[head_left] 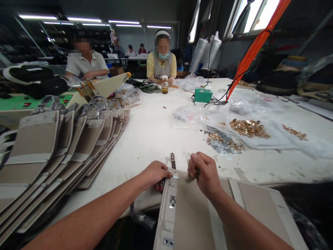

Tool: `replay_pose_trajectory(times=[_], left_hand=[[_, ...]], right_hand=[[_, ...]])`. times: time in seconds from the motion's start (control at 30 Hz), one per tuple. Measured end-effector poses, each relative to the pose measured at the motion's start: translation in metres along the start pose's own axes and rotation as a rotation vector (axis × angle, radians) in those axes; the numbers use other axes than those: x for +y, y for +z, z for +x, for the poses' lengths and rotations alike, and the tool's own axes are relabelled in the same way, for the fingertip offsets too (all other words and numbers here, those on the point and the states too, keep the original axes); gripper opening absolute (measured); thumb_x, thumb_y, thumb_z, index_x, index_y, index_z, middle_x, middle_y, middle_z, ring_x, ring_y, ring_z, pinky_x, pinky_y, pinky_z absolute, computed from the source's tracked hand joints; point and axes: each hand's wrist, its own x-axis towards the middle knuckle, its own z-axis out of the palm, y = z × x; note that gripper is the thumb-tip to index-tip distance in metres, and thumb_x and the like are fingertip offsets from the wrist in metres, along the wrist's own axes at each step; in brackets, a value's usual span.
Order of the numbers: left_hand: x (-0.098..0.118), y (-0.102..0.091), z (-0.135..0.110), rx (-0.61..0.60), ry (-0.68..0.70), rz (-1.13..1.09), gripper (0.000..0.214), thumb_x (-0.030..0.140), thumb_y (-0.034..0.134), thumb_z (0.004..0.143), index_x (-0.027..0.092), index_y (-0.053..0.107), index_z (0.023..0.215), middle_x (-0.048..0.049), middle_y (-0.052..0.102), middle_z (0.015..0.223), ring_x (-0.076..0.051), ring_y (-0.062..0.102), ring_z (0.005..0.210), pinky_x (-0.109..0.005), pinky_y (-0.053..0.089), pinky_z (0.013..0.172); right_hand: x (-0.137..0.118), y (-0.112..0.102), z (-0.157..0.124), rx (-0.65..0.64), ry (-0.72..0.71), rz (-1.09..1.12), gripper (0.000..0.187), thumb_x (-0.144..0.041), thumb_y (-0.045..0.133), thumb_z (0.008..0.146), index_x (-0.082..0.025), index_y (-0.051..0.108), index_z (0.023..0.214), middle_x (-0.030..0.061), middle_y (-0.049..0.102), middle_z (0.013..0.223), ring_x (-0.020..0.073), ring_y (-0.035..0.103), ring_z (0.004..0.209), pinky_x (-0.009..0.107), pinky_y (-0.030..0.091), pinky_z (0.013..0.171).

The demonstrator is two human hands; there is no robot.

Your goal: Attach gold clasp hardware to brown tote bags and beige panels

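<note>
A beige bag panel (192, 215) with pale trim lies at the near edge of the white table (153, 132). My left hand (156, 173) is closed on the panel's top left corner, next to a small metal fitting (174, 175) and a short brown strap tab (173, 160). My right hand (204, 173) is closed in a fist over the panel's top edge, gripping a small tool whose end shows under the fingers. A second metal clasp (172, 201) sits lower on the trim.
A fanned stack of similar panels (59, 149) fills the left. Piles of gold and dark metal hardware (248, 127) lie on plastic at right. A green box (203, 95) with cables and an orange strap (256, 45) stand farther back. Two people sit across the table.
</note>
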Motion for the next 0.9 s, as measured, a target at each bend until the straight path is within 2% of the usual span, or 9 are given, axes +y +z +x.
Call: replay_pose_trajectory(times=[0.13, 0.2, 0.4, 0.63, 0.77, 0.9], left_hand=[[-0.006, 0.001, 0.003, 0.007, 0.003, -0.070, 0.034, 0.031, 0.076, 0.074, 0.023, 0.045, 0.062, 0.0083, 0.047, 0.044, -0.012, 0.047, 0.034, -0.025, 0.039, 0.035], [-0.007, 0.002, 0.003, 0.010, 0.013, -0.090, 0.033, 0.029, 0.075, 0.073, 0.023, 0.044, 0.062, 0.0088, 0.045, 0.044, -0.012, 0.046, 0.034, -0.025, 0.040, 0.036], [-0.010, 0.003, 0.000, 0.000, 0.026, -0.112, 0.032, 0.028, 0.072, 0.072, 0.023, 0.043, 0.061, 0.0091, 0.042, 0.042, -0.012, 0.045, 0.034, -0.024, 0.038, 0.035], [-0.010, 0.000, -0.005, 0.007, 0.065, -0.075, 0.024, 0.024, 0.066, 0.072, 0.023, 0.045, 0.061, 0.0077, 0.045, 0.044, -0.014, 0.049, 0.037, -0.025, 0.040, 0.037], [-0.013, -0.002, -0.006, -0.006, 0.120, -0.062, 0.018, 0.024, 0.062, 0.072, 0.022, 0.048, 0.061, 0.0068, 0.045, 0.047, -0.013, 0.050, 0.041, -0.024, 0.040, 0.040], [-0.021, -0.004, -0.002, -0.008, 0.189, -0.042, 0.013, 0.023, 0.062, 0.069, 0.020, 0.053, 0.059, 0.0056, 0.047, 0.048, -0.012, 0.048, 0.044, -0.024, 0.034, 0.042]], right_hand=[[0.001, 0.014, 0.004, 0.018, -0.054, 0.257, 0.045, -0.042, 0.066, 0.092, -0.023, 0.042, 0.059, -0.0091, 0.036, 0.046, 0.0089, 0.035, 0.038, 0.025, 0.034, 0.041], [0.003, 0.024, 0.007, -0.014, -0.052, 0.275, 0.045, -0.041, 0.066, 0.092, -0.024, 0.042, 0.058, -0.0092, 0.036, 0.045, 0.0087, 0.034, 0.037, 0.024, 0.033, 0.040], [0.002, 0.042, 0.013, -0.181, -0.004, 0.022, 0.048, -0.045, 0.065, 0.094, -0.023, 0.045, 0.056, -0.0076, 0.042, 0.043, 0.0085, 0.039, 0.037, 0.024, 0.034, 0.043], [0.005, 0.049, 0.012, -0.239, 0.040, -0.195, 0.051, -0.044, 0.061, 0.095, -0.022, 0.045, 0.051, -0.0049, 0.046, 0.041, 0.0091, 0.039, 0.040, 0.025, 0.033, 0.044], [0.001, 0.054, 0.013, -0.290, 0.059, -0.243, 0.053, -0.046, 0.062, 0.094, -0.022, 0.046, 0.050, -0.0041, 0.048, 0.042, 0.0096, 0.042, 0.040, 0.025, 0.034, 0.044], [-0.008, 0.067, 0.017, -0.315, 0.004, -0.166, 0.053, -0.049, 0.064, 0.094, -0.022, 0.045, 0.052, -0.0056, 0.046, 0.042, 0.0096, 0.041, 0.039, 0.025, 0.034, 0.043]])
